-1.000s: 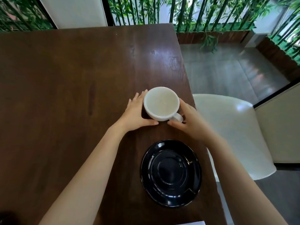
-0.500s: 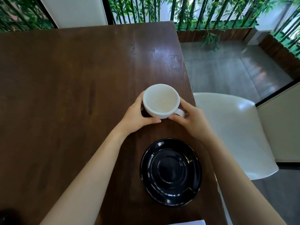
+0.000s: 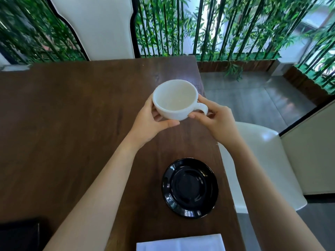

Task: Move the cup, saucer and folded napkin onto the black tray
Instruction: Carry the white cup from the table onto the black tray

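Note:
An empty white cup is held up off the dark wooden table, tilted a little toward me. My left hand cups its left side and underside. My right hand pinches its handle and right side. A glossy black saucer lies flat on the table near the right edge, below the cup. A folded white napkin lies at the bottom edge of the view. A black corner of the tray shows at the bottom left.
A white chair stands right of the table, below its right edge. Another white chair back rises beyond the far edge. Bamboo plants line the background, with grey floor to the right.
Both hands closed around the cup and raised it off the table. The view tilted, so the napkin and the tray corner came into sight.

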